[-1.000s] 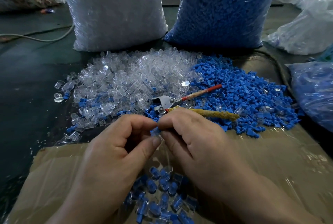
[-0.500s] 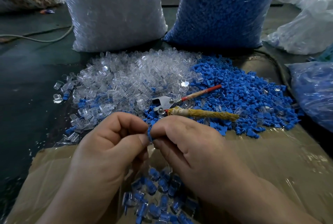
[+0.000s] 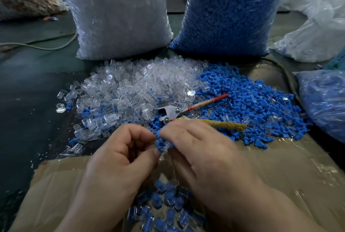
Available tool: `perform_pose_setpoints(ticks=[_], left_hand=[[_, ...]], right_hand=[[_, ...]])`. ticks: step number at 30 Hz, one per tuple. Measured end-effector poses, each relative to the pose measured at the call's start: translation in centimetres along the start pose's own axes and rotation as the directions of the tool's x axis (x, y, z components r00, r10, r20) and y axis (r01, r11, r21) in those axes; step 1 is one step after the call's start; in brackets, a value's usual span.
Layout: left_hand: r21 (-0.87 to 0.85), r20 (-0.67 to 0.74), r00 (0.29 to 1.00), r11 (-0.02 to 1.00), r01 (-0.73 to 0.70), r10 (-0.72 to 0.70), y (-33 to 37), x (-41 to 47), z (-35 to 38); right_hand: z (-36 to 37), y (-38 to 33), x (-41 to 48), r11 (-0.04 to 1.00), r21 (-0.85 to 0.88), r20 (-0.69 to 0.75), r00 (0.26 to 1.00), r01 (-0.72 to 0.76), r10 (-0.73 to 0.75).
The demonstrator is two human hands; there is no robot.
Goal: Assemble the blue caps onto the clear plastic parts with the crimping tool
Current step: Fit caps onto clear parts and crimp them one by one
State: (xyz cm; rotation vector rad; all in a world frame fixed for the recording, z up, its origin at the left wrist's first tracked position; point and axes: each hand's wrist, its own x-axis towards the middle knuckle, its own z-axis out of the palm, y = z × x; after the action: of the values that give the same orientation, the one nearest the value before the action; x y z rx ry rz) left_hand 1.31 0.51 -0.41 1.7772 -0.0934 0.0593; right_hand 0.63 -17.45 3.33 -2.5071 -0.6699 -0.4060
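Two hands on one tiny piece: my left hand (image 3: 119, 159) and right hand (image 3: 201, 157) are both curled in, with thumb and forefinger tips pinching a blue cap (image 3: 160, 143) between them. A glint of clear plastic shows just under the cap. My fingers hide most of it, so I cannot tell how far the cap is seated on its clear part.

That is my first worry. If the cap sits crooked, I expect the squeeze would jam or split it.

The crimping tool (image 3: 171, 113) lies untouched at twelve o'clock from my hands, just beyond my right knuckles, where the heap of clear parts (image 3: 134, 89) at eleven o'clock meets the heap of blue caps (image 3: 252, 104) at two o'clock. To take it I must free one hand, which leaves the pair in a single pinch. These pieces look small and slick, so one could slip out.

A dropped pair would likely fall among the finished pieces (image 3: 168, 203) at six o'clock on the cardboard (image 3: 280, 175), and an uncrimped one would be hard to spot there.

Lifting the tool could also drag loose caps into the clear heap, where strays already lie mixed.
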Motion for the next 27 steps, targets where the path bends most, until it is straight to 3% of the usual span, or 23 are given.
perform_pose_setpoints(ticks=[3,5,8,16,20,23,27], left_hand=[[-0.067,-0.029,0.999,0.997,0.037,-0.039,-0.1,0.1,-0.3],[-0.146,0.004,0.998,0.987,0.063,-0.063,0.1,0.2,-0.5],[-0.247,0.058,0.992,0.961,0.124,-0.113,0.6,0.1,-0.5],[-0.449,0.087,0.969,0.859,0.247,-0.233,0.9,0.4,-0.3],[-0.461,0.117,0.963,0.846,0.270,-0.244,0.6,0.4,-0.4],[-0.458,0.112,0.961,0.845,0.275,-0.252,0.6,0.4,-0.3],[-0.452,0.104,0.964,0.852,0.263,-0.243,0.9,0.4,-0.3]], right_hand=[[-0.6,1.7,0.6,0.965,-0.199,0.056,0.981,-0.172,0.186],[-1.1,3.4,1.0,0.903,-0.318,0.146,0.926,-0.289,0.348],[-1.7,5.1,2.0,0.852,-0.442,0.243,0.877,-0.280,0.414],[-3.3,6.9,4.3,0.854,-0.516,0.455,0.827,-0.056,0.329],[-3.7,7.8,5.5,0.831,-0.557,0.504,0.799,0.010,0.328],[-3.1,7.6,5.8,0.801,-0.596,0.475,0.827,0.052,0.299],[-4.0,6.7,4.9,0.794,-0.608,0.267,0.940,-0.006,0.211]])
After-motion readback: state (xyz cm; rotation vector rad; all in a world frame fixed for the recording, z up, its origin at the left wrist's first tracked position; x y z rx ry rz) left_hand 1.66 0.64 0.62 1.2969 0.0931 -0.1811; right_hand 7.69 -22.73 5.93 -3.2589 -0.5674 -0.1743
